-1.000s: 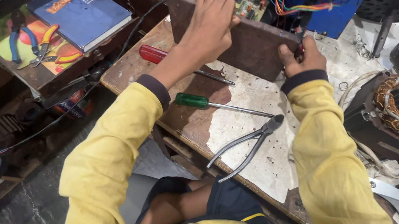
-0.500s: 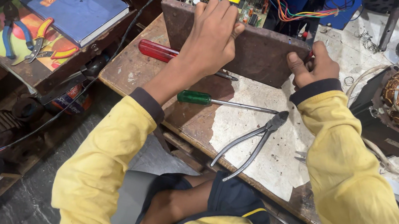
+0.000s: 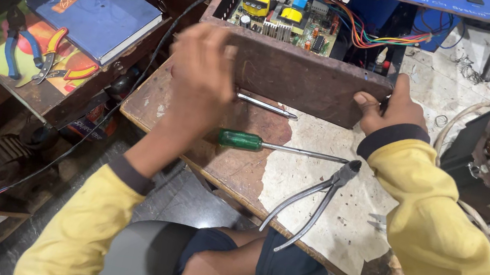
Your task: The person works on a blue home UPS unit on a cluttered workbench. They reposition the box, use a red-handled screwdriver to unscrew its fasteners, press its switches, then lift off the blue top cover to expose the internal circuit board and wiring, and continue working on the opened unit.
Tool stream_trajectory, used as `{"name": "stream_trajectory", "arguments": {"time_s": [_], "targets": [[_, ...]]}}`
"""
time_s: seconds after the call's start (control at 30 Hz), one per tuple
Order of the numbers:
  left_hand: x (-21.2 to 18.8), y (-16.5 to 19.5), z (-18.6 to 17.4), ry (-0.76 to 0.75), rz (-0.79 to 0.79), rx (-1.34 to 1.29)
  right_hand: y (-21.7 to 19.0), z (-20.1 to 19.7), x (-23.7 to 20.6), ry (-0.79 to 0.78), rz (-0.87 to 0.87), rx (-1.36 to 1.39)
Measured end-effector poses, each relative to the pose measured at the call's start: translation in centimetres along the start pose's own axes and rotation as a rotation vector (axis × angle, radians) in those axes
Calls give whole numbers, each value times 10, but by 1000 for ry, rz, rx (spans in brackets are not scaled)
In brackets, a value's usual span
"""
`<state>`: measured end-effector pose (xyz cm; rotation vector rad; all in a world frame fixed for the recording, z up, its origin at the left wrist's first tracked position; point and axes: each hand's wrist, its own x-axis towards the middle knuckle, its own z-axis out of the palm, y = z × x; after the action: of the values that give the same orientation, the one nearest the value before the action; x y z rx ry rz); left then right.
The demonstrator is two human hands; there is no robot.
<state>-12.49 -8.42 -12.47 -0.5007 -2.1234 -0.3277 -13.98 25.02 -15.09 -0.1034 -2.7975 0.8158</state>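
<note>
Rusty brown metal fills the middle of the view: the case sits on the bench, its top off, with the green circuit board and coloured wires showing inside. Our right hand grips the case's near right corner, thumb on the front wall and fingers wrapped round the end. Our left hand is blurred in front of the left half of the front wall; it looks loosely curled, and we cannot tell whether it presses the metal or hovers just off it.

A second ago that left hand reached over the top edge with the fingers hooked inside; half a second ago it lay flat against the front. Now it has come down and toward us, so we judge the grip on that side has been let go or is being reset, and the right hand alone steadies the case. The case itself has hardly shifted on the bench.

A steel shaft pokes out beside the left hand, its handle hidden; earlier a red handle showed there. The green screwdriver and the pliers lie where they lay, near the case, untouched.
</note>
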Motion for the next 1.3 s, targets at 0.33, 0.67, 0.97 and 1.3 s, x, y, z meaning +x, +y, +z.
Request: {"name": "stream_trajectory", "arguments": {"time_s": [0.33, 0.67, 0.97, 1.3], "targets": [[-57, -33, 2, -206, -289, 22, -2, 25, -7, 183, 42, -33], [-53, 49, -34, -594, 231, -255, -10, -1, 6, 70, 53, -255], [-32, 33, -78, -595, 376, 52, 7, 10, 8, 434, -268, -560], [30, 22, -115, -223, 131, -37, -2, -7, 12, 110, -73, -21]]}}
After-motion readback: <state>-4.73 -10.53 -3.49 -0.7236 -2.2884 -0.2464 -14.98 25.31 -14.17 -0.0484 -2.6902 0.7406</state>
